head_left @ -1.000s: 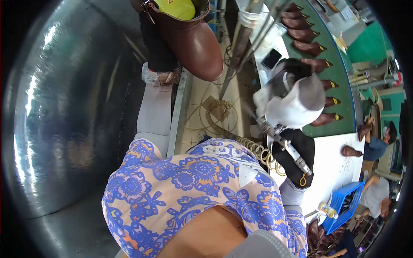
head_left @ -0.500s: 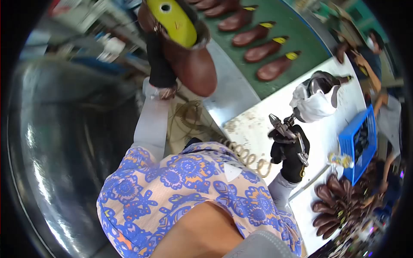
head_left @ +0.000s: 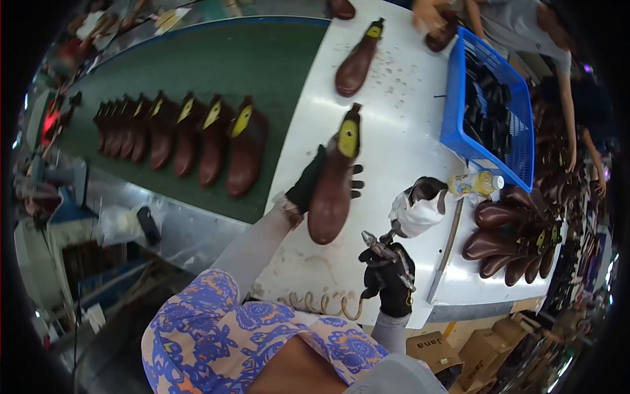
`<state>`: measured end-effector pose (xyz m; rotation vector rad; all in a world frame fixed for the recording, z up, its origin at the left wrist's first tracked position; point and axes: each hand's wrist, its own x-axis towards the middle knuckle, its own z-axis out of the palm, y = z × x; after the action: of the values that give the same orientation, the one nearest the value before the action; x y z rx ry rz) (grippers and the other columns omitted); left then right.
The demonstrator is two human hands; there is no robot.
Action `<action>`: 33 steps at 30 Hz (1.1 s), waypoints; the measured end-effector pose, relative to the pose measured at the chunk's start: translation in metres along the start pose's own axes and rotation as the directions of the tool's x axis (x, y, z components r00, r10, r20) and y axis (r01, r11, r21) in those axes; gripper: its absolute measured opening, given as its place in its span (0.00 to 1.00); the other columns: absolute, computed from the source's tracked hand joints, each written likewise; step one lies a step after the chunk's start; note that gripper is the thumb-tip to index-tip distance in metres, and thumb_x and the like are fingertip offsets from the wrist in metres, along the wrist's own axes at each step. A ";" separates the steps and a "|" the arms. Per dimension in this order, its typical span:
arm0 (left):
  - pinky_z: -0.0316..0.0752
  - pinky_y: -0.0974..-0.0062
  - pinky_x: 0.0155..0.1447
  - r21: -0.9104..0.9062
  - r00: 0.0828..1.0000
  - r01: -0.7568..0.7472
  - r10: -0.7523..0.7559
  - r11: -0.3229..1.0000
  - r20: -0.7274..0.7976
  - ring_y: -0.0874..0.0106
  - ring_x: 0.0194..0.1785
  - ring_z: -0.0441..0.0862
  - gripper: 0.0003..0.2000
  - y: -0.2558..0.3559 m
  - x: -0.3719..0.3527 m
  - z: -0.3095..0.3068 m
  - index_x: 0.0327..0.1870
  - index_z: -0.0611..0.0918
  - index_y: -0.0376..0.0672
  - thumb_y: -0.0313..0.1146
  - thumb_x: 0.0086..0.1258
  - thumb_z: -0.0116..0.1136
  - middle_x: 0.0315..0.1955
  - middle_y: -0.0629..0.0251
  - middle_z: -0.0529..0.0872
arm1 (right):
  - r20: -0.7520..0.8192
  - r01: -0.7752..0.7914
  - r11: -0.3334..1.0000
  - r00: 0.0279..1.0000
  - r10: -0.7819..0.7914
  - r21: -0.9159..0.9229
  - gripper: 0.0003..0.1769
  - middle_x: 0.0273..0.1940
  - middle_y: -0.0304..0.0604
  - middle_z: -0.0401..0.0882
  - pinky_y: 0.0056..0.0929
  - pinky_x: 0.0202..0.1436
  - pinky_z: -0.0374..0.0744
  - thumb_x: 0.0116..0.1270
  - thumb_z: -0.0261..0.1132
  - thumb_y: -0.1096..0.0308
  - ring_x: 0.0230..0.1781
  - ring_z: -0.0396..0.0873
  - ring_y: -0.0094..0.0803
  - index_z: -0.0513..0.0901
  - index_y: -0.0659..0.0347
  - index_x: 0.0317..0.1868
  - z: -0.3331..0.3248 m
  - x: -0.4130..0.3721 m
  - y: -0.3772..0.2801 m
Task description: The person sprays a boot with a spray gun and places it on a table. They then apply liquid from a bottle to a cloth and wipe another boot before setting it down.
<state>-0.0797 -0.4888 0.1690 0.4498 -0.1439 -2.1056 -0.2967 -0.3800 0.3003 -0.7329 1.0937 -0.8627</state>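
Note:
My left hand (head_left: 306, 185), in a black glove, is closed round a brown ankle boot (head_left: 331, 197) with a yellow patch on its shaft. The boot's toe points toward me, above the white table. My black-gloved right hand (head_left: 396, 285) grips a metal spray gun (head_left: 384, 247) with a coiled tan hose (head_left: 328, 304) below. On the gun sits a cup wrapped in white material (head_left: 418, 215), its dark opening facing up. Beyond the held boot, another brown boot (head_left: 354, 69) lies on the table.
To the left, a row of brown boots (head_left: 213, 144) stands on a green conveyor belt (head_left: 262, 65). At right are a blue basket (head_left: 453, 125) of dark pieces, a bottle (head_left: 476, 182) and several piled boots (head_left: 495, 246). Another person's hand (head_left: 430, 16) is at the far edge.
The view has swung toward the table and conveyor. My left hand has brought the boot from high near the camera down to the white table. My right hand keeps the spray gun.

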 end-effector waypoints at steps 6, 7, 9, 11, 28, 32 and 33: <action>0.67 0.55 0.64 0.098 0.992 0.062 -0.072 0.993 0.104 0.53 0.59 0.73 0.46 0.047 0.169 0.032 0.68 0.62 0.39 0.74 0.63 0.30 0.58 0.48 0.73 | -0.093 -0.013 0.998 0.995 0.019 0.063 0.23 0.29 0.50 0.82 0.22 0.13 0.69 0.63 0.65 0.53 0.12 0.72 0.24 0.76 0.69 0.39 -0.016 0.017 -0.002; 0.67 0.55 0.64 0.100 0.991 0.073 -0.083 0.992 0.101 0.53 0.59 0.73 0.46 0.045 0.178 0.028 0.68 0.62 0.39 0.74 0.63 0.30 0.58 0.48 0.73 | -0.101 -0.014 0.997 0.995 0.021 0.070 0.23 0.29 0.50 0.82 0.22 0.13 0.69 0.63 0.65 0.53 0.12 0.72 0.24 0.76 0.69 0.39 -0.016 0.019 0.000; 0.58 0.48 0.69 -0.206 0.998 0.068 -0.069 0.976 0.005 0.47 0.64 0.66 0.50 0.032 0.191 0.007 0.68 0.60 0.34 0.76 0.61 0.28 0.61 0.43 0.69 | -0.046 -0.056 0.995 0.997 0.060 0.083 0.23 0.30 0.50 0.82 0.20 0.12 0.68 0.63 0.65 0.53 0.12 0.72 0.24 0.76 0.69 0.39 -0.020 0.019 0.003; 0.47 0.40 0.72 -0.330 0.994 0.091 -0.069 0.939 0.080 0.43 0.70 0.57 0.53 0.002 0.168 -0.026 0.68 0.60 0.31 0.77 0.58 0.25 0.66 0.40 0.62 | 0.000 -0.086 0.993 0.996 0.087 0.077 0.23 0.30 0.49 0.82 0.19 0.13 0.68 0.63 0.65 0.53 0.12 0.72 0.23 0.76 0.69 0.39 -0.020 0.018 0.003; 0.72 0.71 0.45 0.579 0.443 0.807 0.767 -0.117 -0.463 0.66 0.44 0.77 0.14 0.113 -0.092 -0.109 0.48 0.75 0.46 0.42 0.66 0.54 0.39 0.60 0.77 | 0.481 0.017 1.000 0.877 -0.012 -0.007 0.14 0.39 0.43 0.82 0.17 0.27 0.76 0.65 0.62 0.70 0.28 0.78 0.18 0.75 0.67 0.49 0.002 0.019 0.009; 0.74 0.68 0.53 0.592 0.566 0.678 0.824 -0.436 -0.041 0.64 0.48 0.83 0.16 0.141 -0.058 -0.121 0.51 0.82 0.47 0.42 0.70 0.47 0.41 0.54 0.85 | 0.499 -0.007 0.996 0.865 0.051 -0.089 0.13 0.40 0.43 0.82 0.17 0.29 0.77 0.65 0.61 0.71 0.30 0.78 0.18 0.75 0.66 0.48 0.018 0.007 0.002; 0.74 0.68 0.55 0.693 0.534 0.591 0.844 -0.413 0.048 0.64 0.50 0.82 0.15 0.150 -0.058 -0.147 0.50 0.83 0.48 0.41 0.69 0.48 0.44 0.55 0.84 | 0.512 -0.008 0.995 0.857 0.057 -0.098 0.13 0.40 0.43 0.82 0.17 0.29 0.77 0.65 0.61 0.71 0.30 0.78 0.18 0.75 0.66 0.48 0.019 0.004 0.001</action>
<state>0.1214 -0.5117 0.0890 2.2670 -1.5394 -0.1390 -0.2770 -0.3810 0.3033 -0.9548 0.6616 -0.5376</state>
